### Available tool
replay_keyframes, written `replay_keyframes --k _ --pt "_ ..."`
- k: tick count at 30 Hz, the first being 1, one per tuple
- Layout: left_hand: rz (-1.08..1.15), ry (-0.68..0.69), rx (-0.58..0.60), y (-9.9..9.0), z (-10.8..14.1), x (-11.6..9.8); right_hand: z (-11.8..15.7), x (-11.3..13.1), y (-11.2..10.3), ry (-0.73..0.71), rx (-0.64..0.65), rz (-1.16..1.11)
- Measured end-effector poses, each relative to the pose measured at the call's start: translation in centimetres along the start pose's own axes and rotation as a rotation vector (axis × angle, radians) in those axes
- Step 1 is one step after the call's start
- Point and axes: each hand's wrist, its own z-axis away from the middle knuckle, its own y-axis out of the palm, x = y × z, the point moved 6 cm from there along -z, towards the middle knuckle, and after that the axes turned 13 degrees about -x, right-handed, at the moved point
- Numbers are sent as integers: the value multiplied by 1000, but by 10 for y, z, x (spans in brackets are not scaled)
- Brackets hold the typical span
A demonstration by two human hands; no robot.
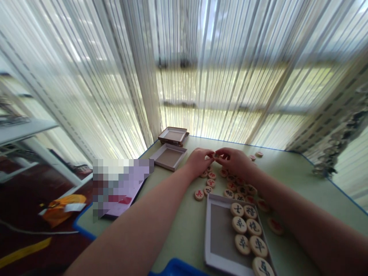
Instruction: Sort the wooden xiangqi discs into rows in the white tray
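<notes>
Over the far middle of the table, my left hand point(200, 160) and my right hand point(234, 160) meet with bent fingers. Between their fingertips is a small round Chinese chess piece point(216, 155), which both hands appear to pinch. Beneath and in front of them lie loose pieces with red or dark characters, among them a red-marked piece point(211, 183) and another red-marked piece point(199, 195). Under my right forearm, a shallow open box point(211, 230) holds several dark-marked pieces point(243, 244) in two columns along its right side. My right wrist hides part of the loose group.
An open box lid or tray point(169, 157) lies at the far left, with stacked brown boxes point(173, 135) behind it. A tablet-like device point(126, 197), partly pixelated, rests at the left edge. Two loose pieces point(259, 154) sit far right. Sheer curtains point(218, 96) hang behind the table.
</notes>
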Motion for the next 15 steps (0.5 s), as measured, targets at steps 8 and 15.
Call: replay_keyframes --k 8,15 --pt "-18 -4 -10 -2 0 -1 1 4 -4 -2 9 14" --pt "-5 -26 -13 -2 0 1 2 3 -2 -18 1 -10"
